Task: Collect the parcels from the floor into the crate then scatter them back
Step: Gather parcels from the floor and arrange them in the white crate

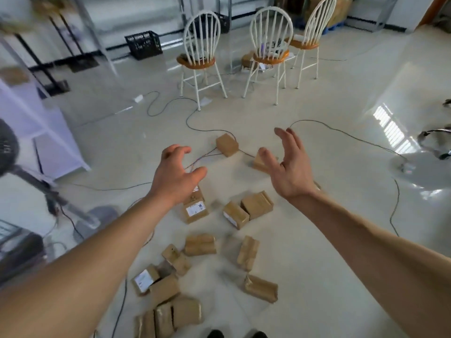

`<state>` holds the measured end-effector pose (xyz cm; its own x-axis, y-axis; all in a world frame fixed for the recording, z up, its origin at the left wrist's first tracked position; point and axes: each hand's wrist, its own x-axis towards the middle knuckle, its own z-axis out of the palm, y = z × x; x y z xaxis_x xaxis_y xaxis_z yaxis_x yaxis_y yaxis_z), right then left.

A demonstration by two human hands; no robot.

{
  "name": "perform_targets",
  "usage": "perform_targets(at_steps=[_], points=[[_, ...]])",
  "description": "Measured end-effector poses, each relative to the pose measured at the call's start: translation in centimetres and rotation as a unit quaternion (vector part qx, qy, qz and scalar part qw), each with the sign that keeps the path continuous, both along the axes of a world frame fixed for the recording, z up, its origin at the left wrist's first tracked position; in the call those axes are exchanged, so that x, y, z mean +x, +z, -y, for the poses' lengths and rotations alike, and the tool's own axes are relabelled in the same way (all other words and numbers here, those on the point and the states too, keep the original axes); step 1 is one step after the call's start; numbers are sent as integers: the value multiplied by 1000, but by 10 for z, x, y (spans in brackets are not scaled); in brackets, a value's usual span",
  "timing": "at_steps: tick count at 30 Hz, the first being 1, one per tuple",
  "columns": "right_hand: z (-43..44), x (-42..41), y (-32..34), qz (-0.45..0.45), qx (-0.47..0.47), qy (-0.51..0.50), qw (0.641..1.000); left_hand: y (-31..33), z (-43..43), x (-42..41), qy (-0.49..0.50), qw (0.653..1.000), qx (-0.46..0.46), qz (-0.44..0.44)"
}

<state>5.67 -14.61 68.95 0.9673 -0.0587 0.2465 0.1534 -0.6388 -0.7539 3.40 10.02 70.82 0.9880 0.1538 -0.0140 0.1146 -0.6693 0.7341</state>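
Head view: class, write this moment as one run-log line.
left hand: open, empty | right hand: open, empty | parcels: scattered on floor

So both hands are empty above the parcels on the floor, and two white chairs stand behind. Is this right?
Not quite. The head view shows three white chairs, not two. The left hand and right hand are empty above the parcels on the floor.

I am holding my empty left hand [177,175] and right hand [289,164] out over brown parcels [200,244] lying scattered across the floor [317,276].
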Motion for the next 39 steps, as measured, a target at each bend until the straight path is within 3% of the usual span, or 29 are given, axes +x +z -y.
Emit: perform_targets(at_steps=[12,28,34,39], points=[[-94,-2,-12,-5,3,101,995,-32,-85,-48,135,991,11,7],[-248,6,-29,-32,-40,131,990,-70,-237,-65,148,988,-18,-46],[-288,5,-77,-95,-61,152,982,-114,-268,-67,156,983,-29,-93],[-305,6,-162,-154,-114,188,963,-186,-270,-63,176,970,-48,-158]])
